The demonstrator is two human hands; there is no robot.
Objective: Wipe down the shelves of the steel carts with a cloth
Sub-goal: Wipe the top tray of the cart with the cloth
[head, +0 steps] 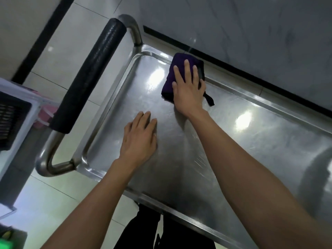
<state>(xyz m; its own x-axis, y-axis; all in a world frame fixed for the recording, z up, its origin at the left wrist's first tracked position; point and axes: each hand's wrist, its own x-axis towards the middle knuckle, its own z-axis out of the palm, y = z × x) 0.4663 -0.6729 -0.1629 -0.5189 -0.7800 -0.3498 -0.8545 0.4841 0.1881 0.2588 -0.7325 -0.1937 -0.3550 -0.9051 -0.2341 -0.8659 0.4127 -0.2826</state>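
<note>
Head view shows me both hands on the steel cart's top shelf [224, 141]. My right hand [188, 90] lies flat, fingers spread, pressing the folded purple cloth [179, 67] against the shelf near its far rim. My left hand [140, 139] rests palm-down with straight fingers, nearer me, just right of the black padded handle [89, 76].

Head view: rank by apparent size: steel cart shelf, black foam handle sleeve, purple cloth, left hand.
1. Steel cart shelf, by far the largest.
2. Black foam handle sleeve.
3. Folded purple cloth and left hand: look alike; the right hand covers part of the cloth, and the left hand is nearer the camera, so unranked.
</note>
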